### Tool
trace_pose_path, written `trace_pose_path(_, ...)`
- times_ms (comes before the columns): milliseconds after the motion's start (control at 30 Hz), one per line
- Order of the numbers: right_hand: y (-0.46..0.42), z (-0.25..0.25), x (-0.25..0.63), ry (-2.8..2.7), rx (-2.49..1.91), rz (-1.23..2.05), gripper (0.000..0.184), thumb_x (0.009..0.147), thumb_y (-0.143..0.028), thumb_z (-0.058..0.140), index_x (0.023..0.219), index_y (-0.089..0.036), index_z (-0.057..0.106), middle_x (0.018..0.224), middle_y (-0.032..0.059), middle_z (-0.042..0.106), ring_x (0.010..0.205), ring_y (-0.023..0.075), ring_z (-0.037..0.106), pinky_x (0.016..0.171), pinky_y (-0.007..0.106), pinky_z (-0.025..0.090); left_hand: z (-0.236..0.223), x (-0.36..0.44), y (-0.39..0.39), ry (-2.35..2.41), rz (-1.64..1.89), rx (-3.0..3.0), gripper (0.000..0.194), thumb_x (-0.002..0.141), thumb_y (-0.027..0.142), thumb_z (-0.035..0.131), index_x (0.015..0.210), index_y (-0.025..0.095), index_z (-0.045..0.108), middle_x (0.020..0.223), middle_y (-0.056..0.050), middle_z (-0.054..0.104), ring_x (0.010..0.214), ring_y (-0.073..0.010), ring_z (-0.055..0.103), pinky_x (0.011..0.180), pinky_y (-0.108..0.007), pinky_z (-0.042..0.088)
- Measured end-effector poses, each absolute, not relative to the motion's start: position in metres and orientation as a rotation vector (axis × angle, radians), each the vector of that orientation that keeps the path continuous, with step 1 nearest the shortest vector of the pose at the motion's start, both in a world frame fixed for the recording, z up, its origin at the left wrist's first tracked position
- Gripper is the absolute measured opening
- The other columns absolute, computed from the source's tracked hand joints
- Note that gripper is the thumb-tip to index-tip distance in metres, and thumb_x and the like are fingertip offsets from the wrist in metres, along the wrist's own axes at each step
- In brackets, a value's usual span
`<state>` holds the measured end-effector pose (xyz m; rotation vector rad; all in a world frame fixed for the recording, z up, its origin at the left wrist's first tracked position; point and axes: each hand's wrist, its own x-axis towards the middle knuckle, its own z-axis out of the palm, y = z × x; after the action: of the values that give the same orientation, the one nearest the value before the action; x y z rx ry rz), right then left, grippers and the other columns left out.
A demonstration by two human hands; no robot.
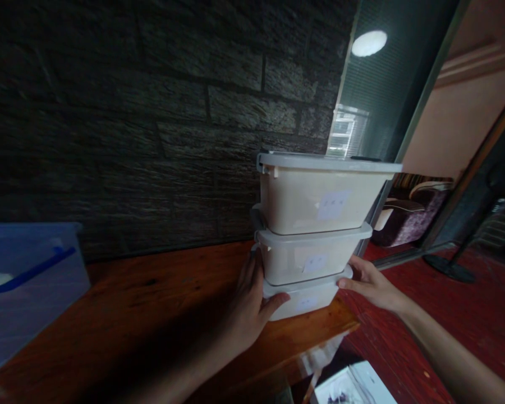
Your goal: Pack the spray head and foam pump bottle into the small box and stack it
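Note:
Three white lidded storage boxes stand stacked at the right end of the wooden table, the top box [298, 199] largest, then the middle box [286, 259] and the bottom box [286, 306]. Each carries a pale paper label on its front. My left hand [250, 306] wraps the left side of the bottom box, thumb on its front below the lid rim and fingers hidden partly behind. At the opposite side my right hand [372, 283] grips the bottom box's lid edge, thumb in front. The stack sits upright.
A translucent blue bin [33, 303] with a blue handle stands on the wooden table [143, 280] at left. Behind is a dark brick wall [172, 140]. A white box [356, 384] lies below the table's edge. A purple sofa [408, 221] and a stand base [448, 268] are at right.

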<state>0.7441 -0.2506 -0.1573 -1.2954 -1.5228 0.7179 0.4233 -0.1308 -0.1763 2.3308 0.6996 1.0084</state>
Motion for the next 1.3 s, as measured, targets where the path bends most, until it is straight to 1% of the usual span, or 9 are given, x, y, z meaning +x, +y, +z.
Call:
trace_pose_path(133, -0.248, -0.16, 0.745, -1.527, -1.296, 0.693, 0.043, 0.087, -0.035, 0.081, 0.129, -0.034, 0.07, 0.128, 0.004, 0.075, 0.119, 0.0341, 0.069, 0.108, 0.057, 0.053, -0.177, 0.423, -0.126, 0.692, 0.998, 2.339, 0.092, 0.099, 0.042, 0.064, 0.169, 0.027, 0.007, 0.177, -0.015, 0.015, 0.163, -0.0339, 0.012, 0.133, -0.057, 0.018)
trace_pose_path(267, -0.247, -0.162, 0.744, -1.527, -1.296, 0.662, 0.043, 0.086, -0.037, 0.082, 0.127, -0.035, 0.07, 0.126, 0.0043, 0.076, 0.119, 0.0359, 0.069, 0.108, 0.059, 0.053, -0.176, 0.423, -0.124, 0.677, 1.001, 2.359, 0.091, 0.099, 0.041, 0.064, 0.169, 0.027, 0.007, 0.177, -0.014, 0.015, 0.164, -0.032, 0.013, 0.133, -0.056, 0.019)
trace_pose_path(367, -0.247, -0.161, 0.743, -1.535, -1.299, 0.637, 0.043, 0.085, -0.037, 0.082, 0.126, -0.034, 0.071, 0.126, 0.0051, 0.076, 0.12, 0.0367, 0.068, 0.107, 0.06, 0.053, -0.176, 0.422, -0.123, 0.688, 0.999, 2.361, 0.091, 0.099, 0.04, 0.064, 0.169, 0.026, 0.008, 0.176, -0.014, 0.015, 0.163, -0.033, 0.013, 0.132, -0.057, 0.019)
trace_pose_path(600, -0.244, -0.165, 0.747, -1.533, -1.289, 0.658, 0.045, 0.087, -0.036, 0.082, 0.129, -0.03, 0.069, 0.128, 0.0056, 0.075, 0.12, 0.0341, 0.068, 0.107, 0.055, 0.054, -0.179, 0.424, -0.119, 0.694, 0.98, 2.373, 0.091, 0.1, 0.043, 0.063, 0.169, 0.025, 0.007, 0.177, -0.015, 0.013, 0.164, -0.0327, 0.012, 0.133, -0.057, 0.018)
trace_pose_path(700, -0.239, -0.168, 0.75, -1.545, -1.293, 0.636, 0.045, 0.088, -0.036, 0.082, 0.13, -0.026, 0.068, 0.129, 0.0072, 0.075, 0.119, 0.0328, 0.068, 0.106, 0.053, 0.054, -0.181, 0.425, -0.114, 0.688, 1.004, 2.368, 0.091, 0.1, 0.045, 0.063, 0.169, 0.027, 0.006, 0.177, -0.014, 0.014, 0.163, -0.0325, 0.013, 0.133, -0.056, 0.02)
trace_pose_path(833, -0.23, -0.171, 0.754, -1.544, -1.274, 0.652, 0.044, 0.088, -0.035, 0.081, 0.129, -0.026, 0.068, 0.127, 0.007, 0.075, 0.116, 0.0311, 0.069, 0.105, 0.05, 0.055, -0.183, 0.426, -0.107, 0.664, 1.012, 2.367, 0.094, 0.099, 0.046, 0.063, 0.169, 0.03, 0.003, 0.177, -0.014, 0.015, 0.163, -0.0345, 0.013, 0.132, -0.059, 0.019)
trace_pose_path(1067, -0.215, -0.172, 0.758, -1.545, -1.248, 0.679, 0.047, 0.088, -0.033, 0.082, 0.132, -0.029, 0.068, 0.134, 0.0062, 0.073, 0.124, 0.0319, 0.067, 0.109, 0.051, 0.053, -0.182, 0.428, -0.094, 0.637, 1.045, 2.364, 0.095, 0.099, 0.043, 0.065, 0.169, 0.032, 0.003, 0.176, -0.014, 0.017, 0.163, -0.0354, 0.014, 0.132, -0.062, 0.018)
trace_pose_path(1200, -0.208, -0.17, 0.755, -1.537, -1.215, 0.696, 0.051, 0.088, -0.033, 0.082, 0.136, -0.029, 0.067, 0.131, 0.0059, 0.075, 0.125, 0.0329, 0.067, 0.11, 0.052, 0.053, -0.184, 0.428, -0.086, 0.652, 1.037, 2.394, 0.094, 0.1, 0.044, 0.064, 0.169, 0.032, 0.002, 0.176, -0.013, 0.017, 0.163, -0.034, 0.015, 0.132, -0.06, 0.02)
trace_pose_path(1300, -0.202, -0.168, 0.753, -1.548, -1.187, 0.697, 0.055, 0.088, -0.034, 0.082, 0.14, -0.031, 0.065, 0.139, 0.005, 0.071, 0.129, 0.0329, 0.065, 0.112, 0.052, 0.052, -0.186, 0.428, -0.079, 0.674, 1.019, 2.386, 0.091, 0.101, 0.046, 0.061, 0.169, 0.032, 0.003, 0.176, -0.012, 0.016, 0.163, -0.033, 0.013, 0.133, -0.059, 0.02)
